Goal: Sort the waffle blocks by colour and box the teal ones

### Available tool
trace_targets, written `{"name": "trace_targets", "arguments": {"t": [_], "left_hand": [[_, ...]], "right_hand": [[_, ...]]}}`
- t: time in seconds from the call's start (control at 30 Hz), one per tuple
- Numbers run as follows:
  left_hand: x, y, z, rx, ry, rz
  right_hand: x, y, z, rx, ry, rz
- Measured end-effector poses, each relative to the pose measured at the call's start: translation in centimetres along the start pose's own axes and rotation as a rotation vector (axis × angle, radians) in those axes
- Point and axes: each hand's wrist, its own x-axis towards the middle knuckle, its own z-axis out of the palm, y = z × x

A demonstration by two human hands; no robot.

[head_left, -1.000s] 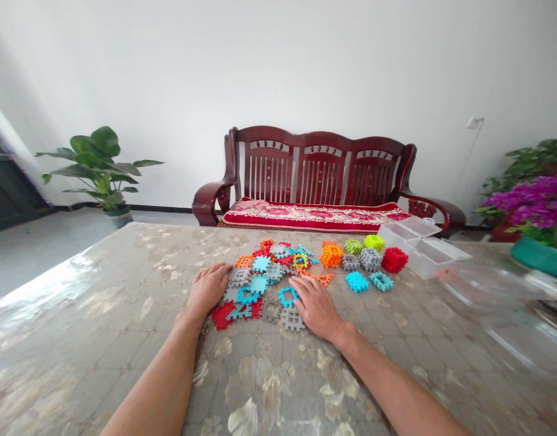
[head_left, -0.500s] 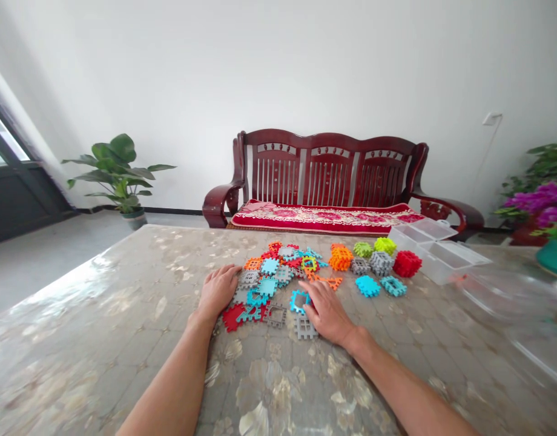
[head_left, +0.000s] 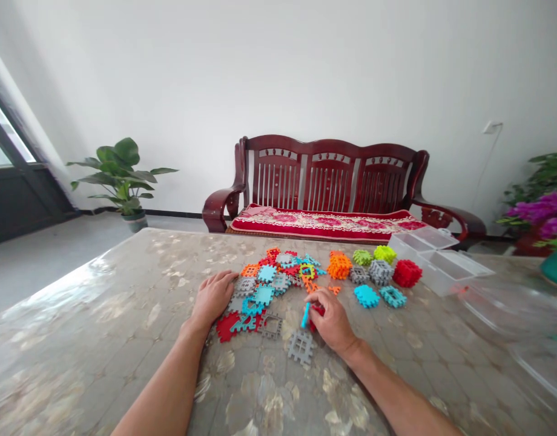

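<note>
My right hand point(head_left: 329, 318) is pinched round a blue notched building tile point(head_left: 306, 315), which stands on edge between the fingertips. A red piece point(head_left: 317, 315) shows partly behind these fingers; whether it is gripped too I cannot tell. Just below lies a grey window-patterned tile point(head_left: 301, 347) on the tabletop. My left hand point(head_left: 214, 297) rests flat with fingers stretched out, at the left side of a loose pile of notched tiles point(head_left: 266, 274). Red, blue, grey and orange tiles overlap there, among them a red tile point(head_left: 227, 327) and a grey frame tile point(head_left: 270, 327).
Right of the pile stand sorted stacks: orange point(head_left: 339, 266), grey point(head_left: 381, 272), red point(head_left: 407, 274) and blue point(head_left: 366, 296). Beyond them is a clear divided plastic box point(head_left: 435, 266). A wooden bench point(head_left: 328, 181) stands behind the patterned table point(head_left: 101, 339).
My right hand has lifted the blue tile from lying flat over the grey tile and tipped it on edge. A red piece now shows by the fingers. My left hand stays by the pile.
</note>
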Motion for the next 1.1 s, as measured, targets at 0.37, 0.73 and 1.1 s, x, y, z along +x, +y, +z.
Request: {"name": "trace_targets", "arguments": {"t": [0.37, 0.73, 1.1], "left_hand": [[0.1, -0.3, 0.0, -0.007, 0.004, 0.014], [0.2, -0.2, -0.3, -0.001, -0.004, 0.013], [0.4, -0.9, 0.7, -0.023, 0.024, 0.024]], "right_hand": [[0.5, 1.3, -3.5, 0.036, 0.081, 0.372], [0.1, 3.0, -5.9, -0.467, -0.083, 0.361], [-0.1, 2.1, -4.7, -0.519, -0.161, 0.122]]}}
